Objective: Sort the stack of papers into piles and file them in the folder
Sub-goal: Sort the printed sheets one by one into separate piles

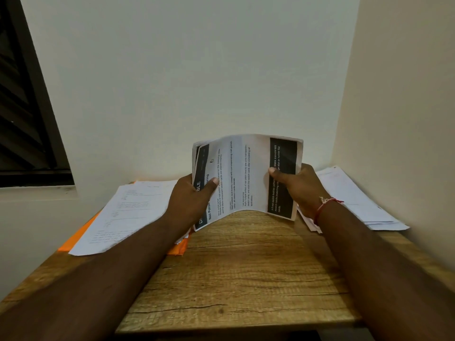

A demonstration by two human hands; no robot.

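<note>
In the head view, a sheaf of papers [246, 175] is held upright over the wooden table [236, 279] and is gripped at both side edges. The left edge is clasped by the left hand [190, 200], with the thumb [212, 183] laid across the front page and the fingers curled out of sight behind. The right edge is clasped by the right hand [299, 190], with its thumb pressed on the dark band printed there and its fingers hidden behind the sheets. The sheaf is bowed between the two grips, so that its lower edge arches up at the middle; whether the lower corners touch the wood cannot be told. Just above the left grip, the corners of several sheets are fanned apart. The front page is turned sideways, with its lines of print running upward. A red thread [325, 205] is worn round the right wrist. Outward of the left grip, a pile of printed sheets [128, 212] is laid flat on an orange folder [177, 248], of which only the edges are seen. Outward of the right grip, a second pile [354, 198] is laid on the table by the side wall, partly hidden behind the hand. Far outward of the left grip, a dark window [24, 107] is set in the wall.
</note>
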